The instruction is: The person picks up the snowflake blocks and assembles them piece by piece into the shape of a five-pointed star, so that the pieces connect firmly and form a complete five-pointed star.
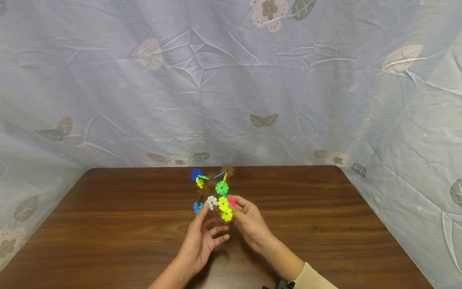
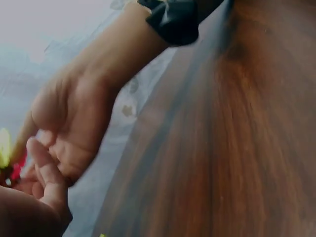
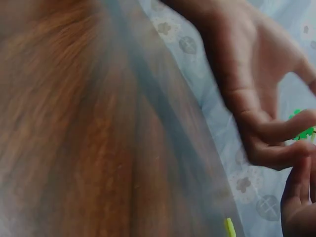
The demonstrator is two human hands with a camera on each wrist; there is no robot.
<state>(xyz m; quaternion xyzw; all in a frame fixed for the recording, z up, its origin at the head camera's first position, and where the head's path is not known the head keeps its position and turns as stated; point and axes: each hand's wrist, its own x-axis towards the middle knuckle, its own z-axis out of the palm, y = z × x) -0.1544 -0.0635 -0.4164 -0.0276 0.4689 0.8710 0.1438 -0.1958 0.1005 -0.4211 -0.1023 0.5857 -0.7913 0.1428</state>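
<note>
A many-coloured structure of slotted plastic snowflake discs (image 1: 221, 188) is held up over the table in the head view. My left hand (image 1: 198, 245) holds it from the lower left, thumb against the white disc (image 1: 211, 202), the other fingers spread beneath. On the other side my right hand (image 1: 252, 224) pinches it near the yellow discs (image 1: 226, 214) and a pink disc (image 1: 232, 202). Blue and brown discs stand out at its far end. The left wrist view catches my right hand (image 2: 74, 118); the right wrist view shows my left hand (image 3: 256, 98) with a green disc (image 3: 302, 123) behind its fingers.
A dark brown wooden table (image 1: 108, 224) lies beneath the hands. Pale cloth (image 1: 216, 100) printed with leaves and flowers hangs behind it and along both sides. A black device (image 1: 285, 285) is at my right forearm near the lower frame edge.
</note>
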